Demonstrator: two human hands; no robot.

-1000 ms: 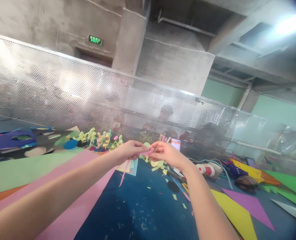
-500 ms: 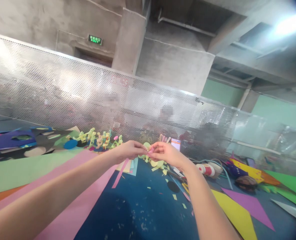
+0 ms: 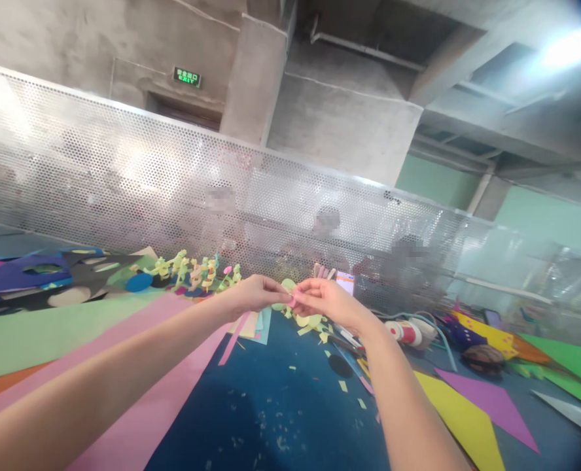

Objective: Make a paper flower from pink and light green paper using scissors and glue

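Note:
My left hand [image 3: 254,294] and my right hand [image 3: 322,300] meet at arm's length above the dark blue table [image 3: 271,405]. Both pinch a narrow pink paper strip [image 3: 233,336], whose free end hangs down and to the left below my left hand. The fingertips of both hands are closed together on the strip's upper end. Behind the hands lie pale yellow and green paper cut-outs [image 3: 307,321].
Large coloured sheets lie left: green [image 3: 50,337] and pink [image 3: 138,418]. A row of small paper figures [image 3: 192,271] stands at the back. Yellow [image 3: 462,418] and purple [image 3: 491,402] sheets, a tape roll [image 3: 408,332] and a phone [image 3: 345,282] lie right. A perforated metal screen [image 3: 123,176] has people behind it.
The hanging end of the pink strip has swung up and to the left. Both hands stay pinched together in nearly the same place.

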